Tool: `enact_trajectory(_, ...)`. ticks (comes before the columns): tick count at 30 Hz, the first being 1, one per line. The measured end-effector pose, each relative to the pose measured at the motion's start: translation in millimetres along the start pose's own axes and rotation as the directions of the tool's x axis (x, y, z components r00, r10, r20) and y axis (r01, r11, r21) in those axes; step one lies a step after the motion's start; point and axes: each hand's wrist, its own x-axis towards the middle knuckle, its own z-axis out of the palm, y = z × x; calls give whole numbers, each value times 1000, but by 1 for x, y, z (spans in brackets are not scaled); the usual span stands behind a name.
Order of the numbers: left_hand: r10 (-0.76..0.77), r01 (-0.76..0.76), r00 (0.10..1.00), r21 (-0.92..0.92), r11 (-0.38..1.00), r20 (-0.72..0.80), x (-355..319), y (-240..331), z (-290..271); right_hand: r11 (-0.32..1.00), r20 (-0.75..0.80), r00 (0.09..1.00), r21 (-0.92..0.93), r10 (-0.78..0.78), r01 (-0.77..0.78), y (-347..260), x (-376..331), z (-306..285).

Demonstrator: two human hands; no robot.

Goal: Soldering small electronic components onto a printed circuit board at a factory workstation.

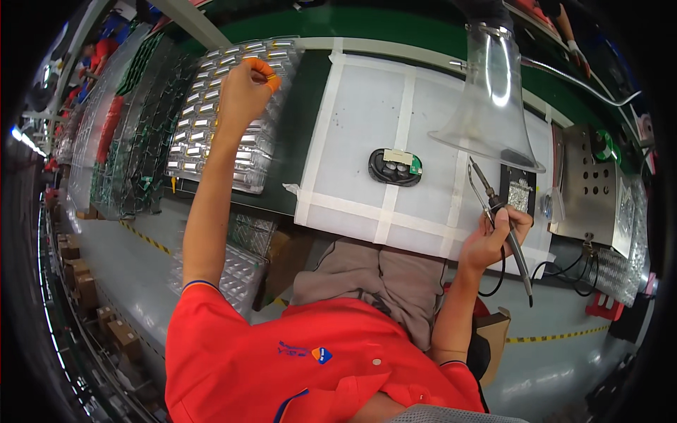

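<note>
My left hand [243, 88], with orange finger cots on its fingertips, reaches far out to the left over a clear tray of small silver parts [204, 120]. Its fingers are curled, and whether they hold a part is hidden. My right hand [497, 236] grips a soldering iron [483, 187] by its handle at the right edge of the white mat [352, 127], tip pointing up and away. A black fixture [395, 168] holding a small cream part and a green board lies in the middle of the mat, apart from both hands.
A clear funnel-shaped hood [493, 106] hangs over the mat's right side. Next to the iron is a black pad with metal wool [520, 192], then a perforated metal box [592, 187]. Stacked trays [134, 120] fill the far left; cardboard boxes [77, 282] line the floor. Another person's gloved hand [575, 49] is top right.
</note>
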Motion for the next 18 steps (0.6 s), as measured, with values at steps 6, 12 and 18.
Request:
enact_trajectory(6,152,-53,958,-373,926,241,-61,60,11,1000,105,994,31,-2,-1,-4,-1,3)
enact_trajectory(12,213,-3,866,-422,907,453,-103,108,45,989,215,966,1,143,-147,-10,-19,11)
enact_trajectory(18,315,-132,841,-398,908,440,-103,124,60,994,257,961,-42,106,-98,-1,-22,20)
